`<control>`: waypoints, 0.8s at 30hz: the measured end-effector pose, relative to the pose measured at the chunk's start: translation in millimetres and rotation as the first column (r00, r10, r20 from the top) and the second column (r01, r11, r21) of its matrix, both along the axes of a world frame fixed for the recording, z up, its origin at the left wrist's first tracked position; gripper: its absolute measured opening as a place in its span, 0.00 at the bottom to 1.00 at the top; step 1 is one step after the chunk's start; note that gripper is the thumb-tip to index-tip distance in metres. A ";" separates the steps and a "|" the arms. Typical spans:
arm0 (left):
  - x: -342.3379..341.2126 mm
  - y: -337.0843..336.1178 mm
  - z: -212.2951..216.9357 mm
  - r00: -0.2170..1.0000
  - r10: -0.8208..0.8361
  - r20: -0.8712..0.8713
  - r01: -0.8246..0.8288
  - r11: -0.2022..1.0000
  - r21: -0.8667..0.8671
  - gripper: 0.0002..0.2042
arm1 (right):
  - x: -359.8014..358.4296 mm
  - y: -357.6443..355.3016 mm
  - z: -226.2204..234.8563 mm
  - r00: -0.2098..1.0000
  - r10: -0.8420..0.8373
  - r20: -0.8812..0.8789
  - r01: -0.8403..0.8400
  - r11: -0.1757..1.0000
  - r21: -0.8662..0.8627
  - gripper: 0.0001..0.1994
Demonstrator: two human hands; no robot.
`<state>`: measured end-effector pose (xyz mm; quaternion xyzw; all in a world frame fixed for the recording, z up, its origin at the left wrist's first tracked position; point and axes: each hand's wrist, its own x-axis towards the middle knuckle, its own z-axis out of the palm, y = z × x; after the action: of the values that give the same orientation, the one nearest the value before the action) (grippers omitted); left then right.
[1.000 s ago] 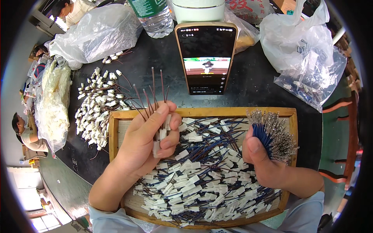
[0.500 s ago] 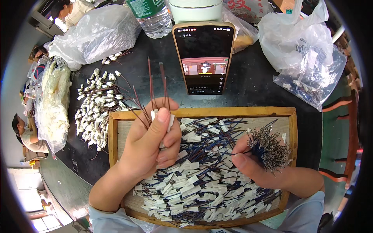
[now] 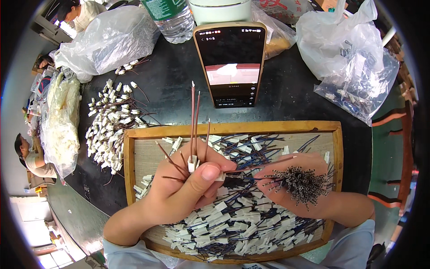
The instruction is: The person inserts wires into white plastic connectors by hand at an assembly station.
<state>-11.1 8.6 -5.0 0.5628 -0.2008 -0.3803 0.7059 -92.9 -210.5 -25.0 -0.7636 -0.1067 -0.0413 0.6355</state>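
Over the wooden-framed tray (image 3: 233,130), my left hand (image 3: 181,193) is closed around a few white plastic connectors (image 3: 192,164). Brown wires (image 3: 195,121) fan upward and sideways from these connectors. My right hand (image 3: 286,193) grips a thick bundle of dark wires (image 3: 300,186), whose many small metal terminal ends point up toward me. One brown wire from a connector at my left fingertips stretches across to the right hand. Beneath both hands, the tray holds a dense heap of white connectors with blue and brown wires (image 3: 251,219).
Behind the tray a phone (image 3: 230,67) stands upright against a pale container (image 3: 219,11), beside a water bottle (image 3: 174,22). Brown-wired white connectors (image 3: 109,125) lie piled left of the tray. Plastic bags (image 3: 107,40) sit at back left and back right (image 3: 340,54). Other people sit at far left.
My left hand has shifted right and tilted, swinging its connectors and wires toward the right hand. The right hand has turned slightly and moved a little left with its wire bundle.
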 end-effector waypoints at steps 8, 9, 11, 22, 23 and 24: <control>-4.6 -1.3 6.1 0.997 0.022 0.079 -0.028 0.997 0.075 0.11 | -2.4 -4.1 -4.6 0.997 0.045 0.063 -0.039 0.995 -0.088 0.15; -4.5 -0.9 6.1 0.997 0.025 0.073 -0.030 0.997 0.067 0.12 | -1.4 -5.4 -3.2 0.997 0.044 0.064 -0.038 0.995 -0.087 0.15; -3.2 2.1 3.8 0.998 0.015 0.064 -0.019 0.998 0.060 0.11 | -0.4 -7.2 -1.6 0.993 0.088 0.075 -0.079 0.990 -0.121 0.16; -6.3 -12.9 7.3 0.636 -0.183 0.750 -0.008 0.970 0.243 0.15 | -0.6 -4.0 -1.6 0.977 0.212 -0.010 -0.212 0.976 0.041 0.17; -7.8 -13.1 6.4 0.618 -0.178 0.766 -0.014 0.971 0.237 0.15 | -1.2 -2.7 -3.5 0.977 0.211 0.000 -0.210 0.974 0.082 0.17; -8.2 -13.3 5.5 0.600 -0.172 0.781 -0.021 0.973 0.230 0.15 | -1.1 -2.5 -4.1 0.977 0.212 0.001 -0.211 0.974 0.082 0.17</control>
<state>-19.3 -4.7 0.5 0.7369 -0.4753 -0.1388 0.4603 -94.0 -212.9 -29.1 -0.7215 -0.1832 0.0250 0.6673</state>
